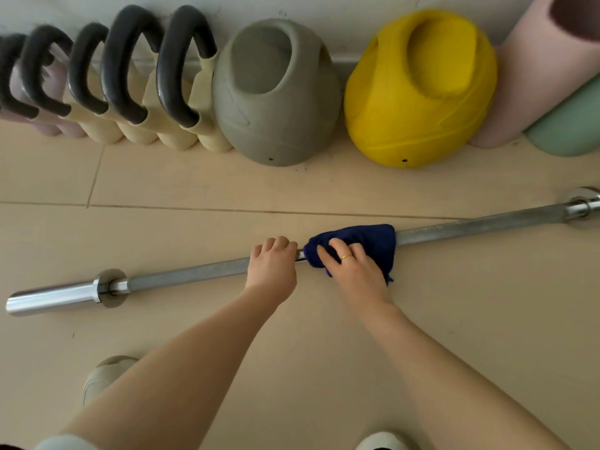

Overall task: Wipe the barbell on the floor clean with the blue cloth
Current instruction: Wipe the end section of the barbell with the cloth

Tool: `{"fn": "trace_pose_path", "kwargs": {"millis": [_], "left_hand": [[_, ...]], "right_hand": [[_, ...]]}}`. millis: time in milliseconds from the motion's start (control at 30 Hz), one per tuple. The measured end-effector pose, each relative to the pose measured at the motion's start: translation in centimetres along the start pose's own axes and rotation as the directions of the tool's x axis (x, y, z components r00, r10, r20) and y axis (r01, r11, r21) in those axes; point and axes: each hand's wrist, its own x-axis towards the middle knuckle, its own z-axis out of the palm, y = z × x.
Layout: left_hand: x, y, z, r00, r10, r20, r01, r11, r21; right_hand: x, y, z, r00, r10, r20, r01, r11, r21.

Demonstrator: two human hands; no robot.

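A long steel barbell (188,274) lies on the beige tiled floor, running from lower left to upper right, with bare sleeves at both ends. A dark blue cloth (367,241) is wrapped over the shaft near its middle. My right hand (350,264) presses on the cloth, fingers curled over it and the bar; a gold ring shows on one finger. My left hand (272,264) grips the bare shaft just left of the cloth, almost touching it.
Along the wall stand several kettlebells with black handles (130,79), a grey kettlebell (276,99) and a yellow one (418,92). Pink and green foam rollers (552,76) lean at the far right. My shoes (104,378) are near the bottom edge.
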Motion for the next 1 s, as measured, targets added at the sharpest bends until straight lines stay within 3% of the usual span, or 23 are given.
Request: {"fn": "trace_pose_path", "kwargs": {"millis": [233, 300, 400, 467, 700, 767, 933, 1000], "left_hand": [[0.1, 1.8, 0.8, 0.99, 0.136, -0.024, -0.135, 0.99, 0.045], [-0.2, 2.2, 0.9, 0.98, 0.195, -0.031, -0.191, 0.977, 0.09], [-0.7, 2.8, 1.2, 0.964, 0.267, -0.004, -0.263, 0.951, 0.164], [-1.0, 3.0, 1.4, 0.964, 0.259, 0.052, -0.265, 0.938, 0.224], [-1.1, 3.9, 1.0, 0.971, 0.203, 0.123, -0.231, 0.928, 0.292], [-1.2, 4.2, 0.9, 0.972, 0.182, 0.146, -0.219, 0.927, 0.303], [-1.0, 5.0, 0.1, 0.975, 0.114, 0.19, -0.172, 0.93, 0.326], [-0.8, 5.2, -0.3, 0.975, 0.084, 0.206, -0.151, 0.931, 0.333]], "right_hand": [[-0.8, 5.0, -0.5, 0.965, 0.264, -0.013, -0.264, 0.964, -0.039], [-0.6, 3.8, -0.2, 0.975, 0.221, -0.039, -0.221, 0.975, -0.014], [-0.8, 2.7, 0.0, 0.999, 0.034, -0.032, -0.036, 0.997, -0.066], [-0.9, 4.3, -0.2, 0.998, 0.038, -0.045, -0.042, 0.995, -0.089], [-2.5, 8.2, -1.2, 0.927, 0.373, -0.03, -0.373, 0.928, -0.008], [-1.6, 7.4, -1.1, 0.944, 0.328, 0.009, -0.329, 0.944, 0.009], [-1.3, 6.9, -1.9, 0.998, 0.021, 0.059, -0.018, 0.999, -0.051], [-2.5, 8.4, -2.6, 0.994, 0.051, 0.1, -0.05, 0.999, -0.008]]}}
